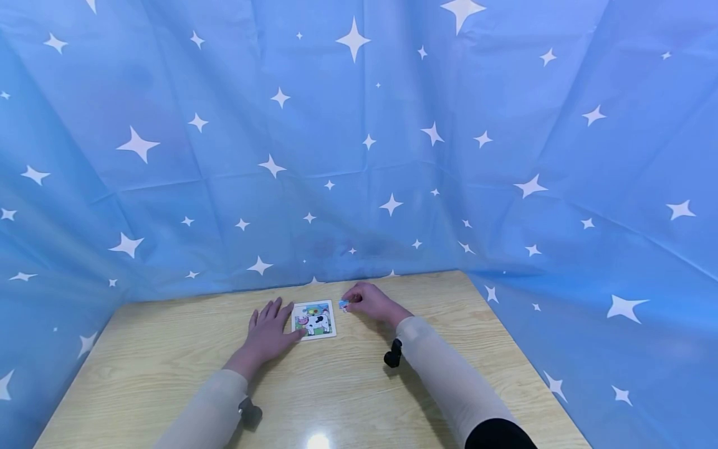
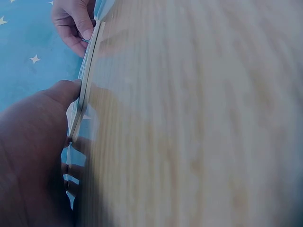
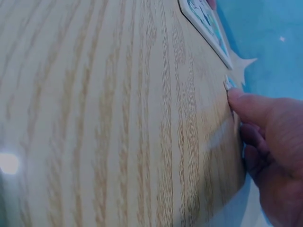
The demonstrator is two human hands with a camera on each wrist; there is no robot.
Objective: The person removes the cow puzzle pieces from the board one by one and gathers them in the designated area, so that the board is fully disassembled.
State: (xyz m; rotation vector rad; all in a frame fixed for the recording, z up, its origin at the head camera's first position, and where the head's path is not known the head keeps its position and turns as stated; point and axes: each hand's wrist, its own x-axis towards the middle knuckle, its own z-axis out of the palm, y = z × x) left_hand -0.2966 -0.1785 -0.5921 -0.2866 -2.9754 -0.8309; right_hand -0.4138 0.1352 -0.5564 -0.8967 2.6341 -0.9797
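Observation:
A small square jigsaw puzzle with a cow picture and a pale frame lies flat on the table. My left hand rests at its left side with fingers spread, the thumb touching the lower left edge of the frame. Just right of the puzzle, my right hand pinches a small blue puzzle piece between thumb and fingers, close to the tabletop. In the right wrist view, only the tip of that puzzle piece shows past the thumb, apart from the frame's corner.
The wooden table ends at a blue curtain with white stars, which hangs behind it and along the sides. Both wrists carry small dark devices, one of them a black wrist device by the right sleeve.

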